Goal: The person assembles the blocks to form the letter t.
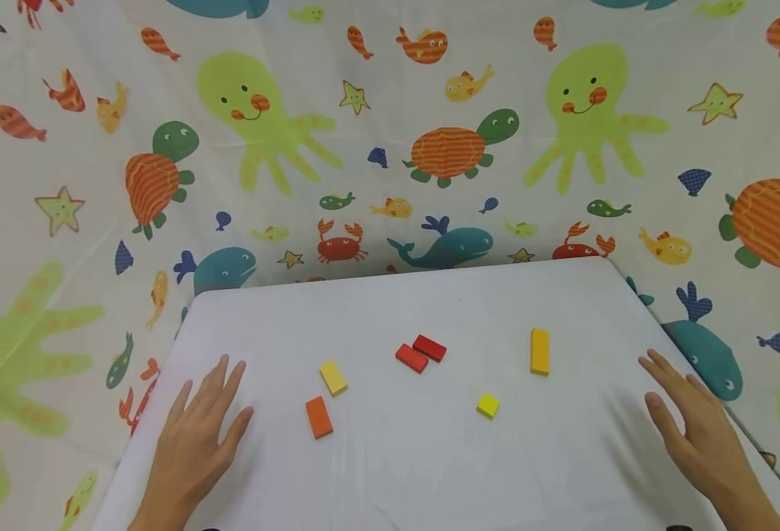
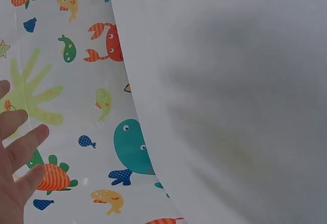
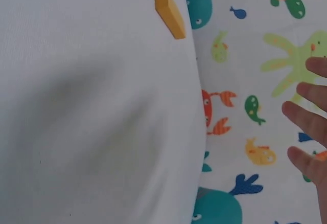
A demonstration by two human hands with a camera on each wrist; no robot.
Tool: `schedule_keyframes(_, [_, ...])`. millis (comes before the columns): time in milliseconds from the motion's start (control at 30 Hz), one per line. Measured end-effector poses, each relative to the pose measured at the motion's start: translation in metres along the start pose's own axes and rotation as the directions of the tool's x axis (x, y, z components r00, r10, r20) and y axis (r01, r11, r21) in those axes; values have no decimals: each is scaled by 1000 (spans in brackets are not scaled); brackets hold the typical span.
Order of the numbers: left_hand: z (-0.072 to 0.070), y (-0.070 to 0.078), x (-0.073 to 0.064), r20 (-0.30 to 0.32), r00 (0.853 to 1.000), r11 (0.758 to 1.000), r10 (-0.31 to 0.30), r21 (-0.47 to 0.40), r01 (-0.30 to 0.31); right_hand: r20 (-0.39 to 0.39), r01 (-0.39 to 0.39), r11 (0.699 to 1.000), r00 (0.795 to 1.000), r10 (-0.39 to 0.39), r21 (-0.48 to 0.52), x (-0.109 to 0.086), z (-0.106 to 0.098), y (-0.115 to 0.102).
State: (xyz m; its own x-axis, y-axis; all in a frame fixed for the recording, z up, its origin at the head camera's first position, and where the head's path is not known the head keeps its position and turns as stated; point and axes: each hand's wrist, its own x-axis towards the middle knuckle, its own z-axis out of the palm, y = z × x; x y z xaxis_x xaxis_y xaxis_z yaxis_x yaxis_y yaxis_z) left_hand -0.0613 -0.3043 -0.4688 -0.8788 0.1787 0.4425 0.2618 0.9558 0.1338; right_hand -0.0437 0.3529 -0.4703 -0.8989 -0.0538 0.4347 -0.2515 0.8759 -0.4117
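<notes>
Left hand (image 1: 193, 439) and right hand (image 1: 703, 435) spread, I expect the orange block (image 1: 319, 417) light, stiff, pinchable by its long sides.

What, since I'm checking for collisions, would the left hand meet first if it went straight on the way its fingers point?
For the left hand, the way over the white table looks free; the patterned cloth beyond the far edge would probably come first, though depth is unclear.

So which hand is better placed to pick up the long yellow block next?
Probably the right hand: it's empty and nearer the long yellow block, while the left hand, also empty, is much farther away.
</notes>
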Motion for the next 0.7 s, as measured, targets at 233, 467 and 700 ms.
schedule_keyframes(233, [4,11,5,-91,996,998,-3,-62,-2,-36,-56,994,998,60,99,0,8,-11])
schedule_keyframes(467, [10,25,8,-125,992,994,-31,-107,18,-44,-148,968,986,160,201,-8,16,-22])
schedule_keyframes(700, [21,39,14,-116,991,989,-62,-138,46,32,-207,942,978,205,265,-13,17,-27])
